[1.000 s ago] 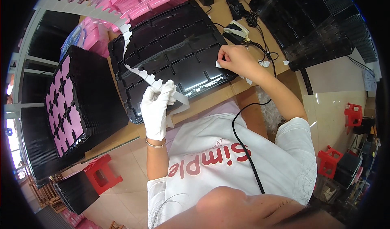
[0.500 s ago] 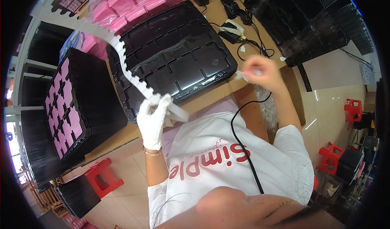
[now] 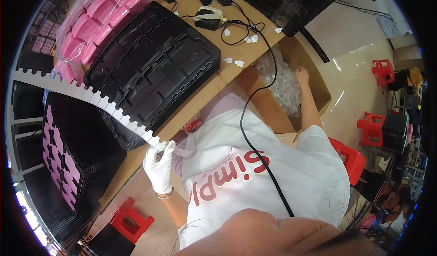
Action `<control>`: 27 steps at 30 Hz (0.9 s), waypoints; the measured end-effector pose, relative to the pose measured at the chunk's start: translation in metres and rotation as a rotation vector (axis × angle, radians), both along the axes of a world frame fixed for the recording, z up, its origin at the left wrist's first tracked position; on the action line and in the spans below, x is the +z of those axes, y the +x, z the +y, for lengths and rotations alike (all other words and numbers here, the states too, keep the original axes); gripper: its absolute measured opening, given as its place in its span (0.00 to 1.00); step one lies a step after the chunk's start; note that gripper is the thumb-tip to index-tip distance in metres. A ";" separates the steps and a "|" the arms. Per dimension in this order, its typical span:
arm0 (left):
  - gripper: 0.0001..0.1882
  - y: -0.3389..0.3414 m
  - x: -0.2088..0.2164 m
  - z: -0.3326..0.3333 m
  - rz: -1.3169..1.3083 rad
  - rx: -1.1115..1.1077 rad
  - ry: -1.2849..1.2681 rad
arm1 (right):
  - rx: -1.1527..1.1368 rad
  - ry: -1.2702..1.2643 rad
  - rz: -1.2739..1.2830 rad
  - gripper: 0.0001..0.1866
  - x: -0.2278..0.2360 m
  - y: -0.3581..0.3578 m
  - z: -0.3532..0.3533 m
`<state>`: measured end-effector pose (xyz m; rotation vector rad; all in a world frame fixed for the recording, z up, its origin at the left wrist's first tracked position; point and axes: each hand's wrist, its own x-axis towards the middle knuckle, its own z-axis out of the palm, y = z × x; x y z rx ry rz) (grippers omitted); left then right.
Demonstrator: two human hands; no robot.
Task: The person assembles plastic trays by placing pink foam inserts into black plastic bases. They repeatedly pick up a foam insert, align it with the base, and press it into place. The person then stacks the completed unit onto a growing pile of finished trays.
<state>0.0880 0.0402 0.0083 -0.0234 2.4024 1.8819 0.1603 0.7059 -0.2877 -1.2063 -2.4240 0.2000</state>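
My left hand (image 3: 159, 167), in a white glove, pinches the near end of a long strip of white labels (image 3: 107, 105) with notched edges. The strip runs up and left across the front of a black plastic tray stack (image 3: 164, 69), and a short tail hangs beside my fingers. My bare right hand (image 3: 302, 76) reaches over a cardboard box (image 3: 321, 88) at the right, at the edge of a heap of clear plastic pieces (image 3: 283, 85). Its fingers are small in view and bunched together; whatever they hold cannot be made out.
Pink pieces in clear plastic (image 3: 98, 17) lie behind the trays. Another tray stack with pink inserts (image 3: 59, 158) stands left. Cables (image 3: 248, 26) and loose white labels (image 3: 233, 61) lie on the brown table (image 3: 255, 51). Red stools (image 3: 348, 160) stand on the floor. A black cable crosses my shirt.
My right hand has moved from the table's edge to the plastic pieces in the box. The view has turned, and more of the box shows. My left hand still holds the strip.
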 end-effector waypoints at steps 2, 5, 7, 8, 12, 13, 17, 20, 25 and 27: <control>0.08 0.004 0.003 -0.007 -0.017 0.030 -0.040 | -0.006 -0.078 0.273 0.10 0.092 -0.025 -0.045; 0.08 0.010 0.002 -0.016 -0.024 0.031 0.013 | 0.169 -0.051 0.619 0.03 0.251 -0.074 -0.156; 0.08 0.001 -0.002 -0.021 -0.031 0.003 0.024 | 0.434 0.195 0.650 0.04 0.301 -0.103 -0.200; 0.08 0.002 -0.004 -0.026 0.003 -0.011 -0.038 | 0.571 0.316 0.656 0.06 0.311 -0.112 -0.214; 0.08 0.009 0.001 -0.033 0.085 -0.003 -0.174 | 0.247 0.153 0.904 0.03 0.215 -0.133 -0.185; 0.07 0.015 -0.001 -0.037 0.035 0.035 -0.084 | 0.104 0.152 0.855 0.03 0.162 -0.120 -0.159; 0.07 0.015 -0.011 -0.034 -0.157 0.146 0.130 | 0.153 -0.499 -0.007 0.22 -0.037 -0.032 -0.111; 0.08 0.017 -0.012 -0.030 -0.150 0.133 0.123 | 0.282 -0.616 -0.506 0.23 -0.045 -0.018 -0.187; 0.08 0.005 -0.002 -0.024 -0.141 0.092 0.089 | 0.412 -0.574 -0.490 0.16 -0.013 -0.002 -0.215; 0.09 0.002 -0.003 -0.023 -0.151 0.095 0.088 | 0.535 -0.577 -0.566 0.14 -0.016 0.025 -0.221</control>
